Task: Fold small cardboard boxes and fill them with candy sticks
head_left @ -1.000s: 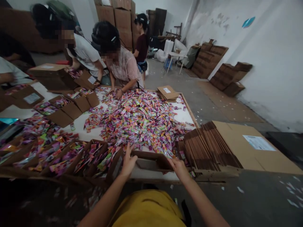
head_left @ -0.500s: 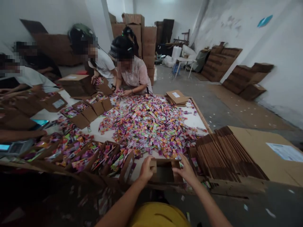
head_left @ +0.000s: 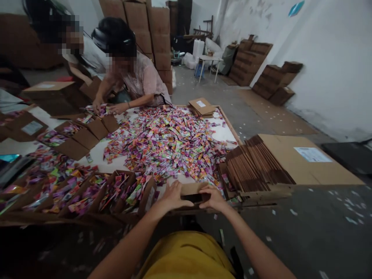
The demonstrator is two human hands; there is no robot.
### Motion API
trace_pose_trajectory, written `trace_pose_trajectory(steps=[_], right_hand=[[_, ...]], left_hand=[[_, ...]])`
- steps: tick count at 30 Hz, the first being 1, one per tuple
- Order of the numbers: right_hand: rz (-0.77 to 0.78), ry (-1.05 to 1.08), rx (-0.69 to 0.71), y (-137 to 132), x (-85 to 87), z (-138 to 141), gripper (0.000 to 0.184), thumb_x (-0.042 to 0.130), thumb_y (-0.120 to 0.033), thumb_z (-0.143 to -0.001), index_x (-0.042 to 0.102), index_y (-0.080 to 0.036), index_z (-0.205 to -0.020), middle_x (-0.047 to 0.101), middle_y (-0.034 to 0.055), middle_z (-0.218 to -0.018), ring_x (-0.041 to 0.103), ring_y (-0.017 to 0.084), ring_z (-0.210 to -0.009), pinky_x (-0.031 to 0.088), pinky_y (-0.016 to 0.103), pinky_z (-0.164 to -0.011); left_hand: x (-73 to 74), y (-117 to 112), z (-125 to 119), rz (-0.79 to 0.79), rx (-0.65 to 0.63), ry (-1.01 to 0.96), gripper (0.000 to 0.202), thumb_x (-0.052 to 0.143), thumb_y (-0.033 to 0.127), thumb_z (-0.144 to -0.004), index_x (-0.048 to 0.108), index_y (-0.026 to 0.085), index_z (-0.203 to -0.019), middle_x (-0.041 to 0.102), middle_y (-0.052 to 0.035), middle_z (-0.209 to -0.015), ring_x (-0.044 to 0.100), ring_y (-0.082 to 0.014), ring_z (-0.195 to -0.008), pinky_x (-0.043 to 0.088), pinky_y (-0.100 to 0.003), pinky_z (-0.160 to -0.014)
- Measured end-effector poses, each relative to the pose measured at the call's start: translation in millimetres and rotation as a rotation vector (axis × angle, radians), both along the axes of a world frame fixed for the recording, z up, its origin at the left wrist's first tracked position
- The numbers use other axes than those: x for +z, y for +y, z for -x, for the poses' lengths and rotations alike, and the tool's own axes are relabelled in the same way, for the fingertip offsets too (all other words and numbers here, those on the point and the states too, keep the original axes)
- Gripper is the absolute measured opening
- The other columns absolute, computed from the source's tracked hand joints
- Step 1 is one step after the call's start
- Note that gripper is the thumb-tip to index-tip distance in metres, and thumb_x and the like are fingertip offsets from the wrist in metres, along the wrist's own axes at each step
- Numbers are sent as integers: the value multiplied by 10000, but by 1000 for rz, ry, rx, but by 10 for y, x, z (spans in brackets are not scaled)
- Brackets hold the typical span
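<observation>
A small brown cardboard box [head_left: 192, 190] sits at the near edge of the white table [head_left: 226, 133], and both my hands are on it. My left hand [head_left: 172, 197] presses on its left side with fingers curled over the flap. My right hand [head_left: 213, 197] grips its right side, fingers bent over the top flap. Just beyond the box lies a wide heap of colourful sachets [head_left: 171, 141]. To the left stands a row of small open boxes [head_left: 122, 192] filled with sachets.
A slanted stack of flat cardboard blanks [head_left: 255, 164] leans on a big carton [head_left: 302, 159] at my right. Other people [head_left: 133, 77] sort sachets across the table among open boxes [head_left: 84, 137]. Cartons are stacked along the back wall [head_left: 151, 27].
My hands have closed in on the small box and folded its flaps down, so its open mouth is now mostly covered. The view has also shifted with my head.
</observation>
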State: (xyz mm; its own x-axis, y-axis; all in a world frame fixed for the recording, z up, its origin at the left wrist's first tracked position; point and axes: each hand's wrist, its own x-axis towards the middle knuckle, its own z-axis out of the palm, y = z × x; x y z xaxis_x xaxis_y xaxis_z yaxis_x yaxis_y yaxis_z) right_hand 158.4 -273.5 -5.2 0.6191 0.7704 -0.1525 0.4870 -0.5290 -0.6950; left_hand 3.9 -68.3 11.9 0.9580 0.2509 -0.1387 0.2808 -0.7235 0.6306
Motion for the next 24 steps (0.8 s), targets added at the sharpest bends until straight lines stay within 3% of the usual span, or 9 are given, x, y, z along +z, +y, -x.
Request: trace_pose_trajectory(steps=[3,6,12,14,16,18,20,22,24], right_hand=[[143,-116,-90,185,112,9,322,888,-228,-508,765,-232,-806,677,22,-887,595,227,-922,442,326,-818],[174,-174,-95,310,119,53,144,810,-165,-604,734,-224,-711,674,13,-806,563,227,-907,399,323,-819],[238,-394,-5,296,-19,287,122,607,-141,-802,699,-218,-825,637,46,-962,481,243,-1037,340,352,-866],[290,-444,13,282,-20,348,158,567,-125,-809,687,-205,-871,622,69,-1017,476,251,-1058,340,370,-878],[272,-387,19,293,12,311,171,547,-115,-806,688,-196,-859,633,80,-1021,493,253,-1059,350,386,-903],[237,-203,21,359,62,110,148,589,-95,-750,699,-193,-763,670,66,-916,550,240,-993,390,366,-887],[224,-23,-8,512,115,-284,139,630,-91,-697,714,-201,-710,688,28,-775,611,204,-849,447,314,-807],[224,39,-103,752,150,-845,152,625,-157,-741,743,-213,-820,700,3,-742,636,174,-741,477,278,-731],[215,1,-266,1035,146,-1488,279,539,-254,-848,712,-207,-1062,725,34,-909,660,180,-827,492,288,-771]], left_hand=[[54,-300,-163,-273,75,53,512,636,504,-816,596,105,-1134,619,-172,-1148,534,-331,-1178,189,-608,-1143],[-44,-445,-249,-339,79,66,371,664,400,-825,633,132,-1080,618,-140,-1102,556,-305,-1132,234,-581,-1140],[-309,-531,-203,-417,56,-49,265,615,295,-865,632,153,-1089,577,-156,-1245,487,-296,-1263,122,-669,-1142],[-347,-544,-154,-401,42,-72,320,574,351,-889,623,140,-1124,538,-193,-1334,418,-310,-1342,76,-675,-1145],[-340,-518,-120,-328,-57,-98,555,609,531,-827,587,164,-1242,442,-217,-1448,325,-360,-1405,63,-686,-1137],[-288,-450,-127,-238,-177,-84,903,729,666,-628,485,252,-1392,331,-213,-1532,245,-443,-1424,77,-712,-1112],[-211,-358,-177,-167,-207,-15,1065,831,613,-500,411,356,-1444,304,-194,-1552,239,-484,-1412,114,-707,-1101],[-163,-270,-233,-117,-54,71,981,841,521,-539,438,388,-1424,349,-183,-1527,281,-472,-1397,165,-665,-1107],[-204,-205,-253,-8,263,153,870,754,512,-640,443,336,-1433,405,-185,-1482,333,-439,-1379,235,-615,-1109]])
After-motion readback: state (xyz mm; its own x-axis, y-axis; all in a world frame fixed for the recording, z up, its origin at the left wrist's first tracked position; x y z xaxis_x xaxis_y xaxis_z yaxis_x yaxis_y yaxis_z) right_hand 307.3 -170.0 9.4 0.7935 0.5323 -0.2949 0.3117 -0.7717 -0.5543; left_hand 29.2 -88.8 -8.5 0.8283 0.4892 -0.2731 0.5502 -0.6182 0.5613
